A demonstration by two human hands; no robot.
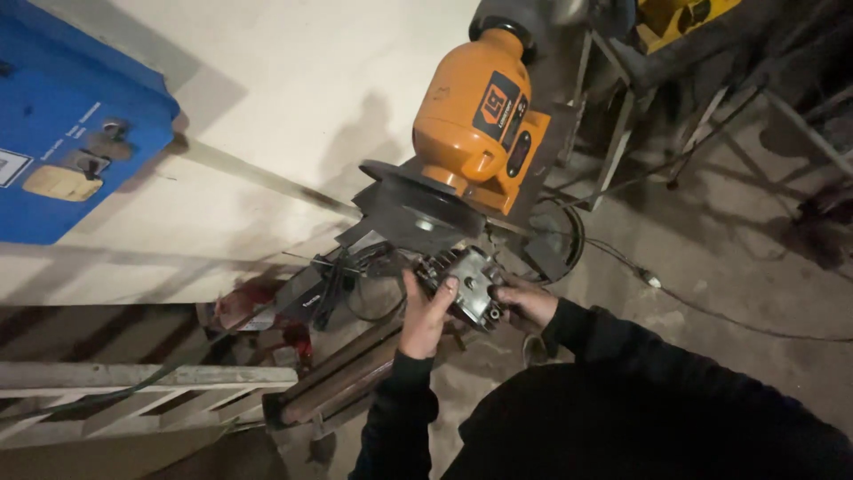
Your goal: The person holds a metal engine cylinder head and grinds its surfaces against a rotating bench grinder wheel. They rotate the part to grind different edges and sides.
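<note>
Both my hands hold a grey finned metal engine part [469, 283] just below an orange bench grinder [480, 116]. My left hand [425, 316] grips its left side, fingers curled over the top. The part's right side is clasped by my right hand [526, 302]. The part sits close under the grinder's dark wheel guard [418, 209]. Black sleeves cover both my arms.
A blue metal box [71, 133] hangs on the pale wall at the left. Rusty steel bars [342, 378] lie under the grinder. A white frame [142, 387] is at lower left. Metal stands [622, 116] and a cable [702, 307] cross the concrete floor at right.
</note>
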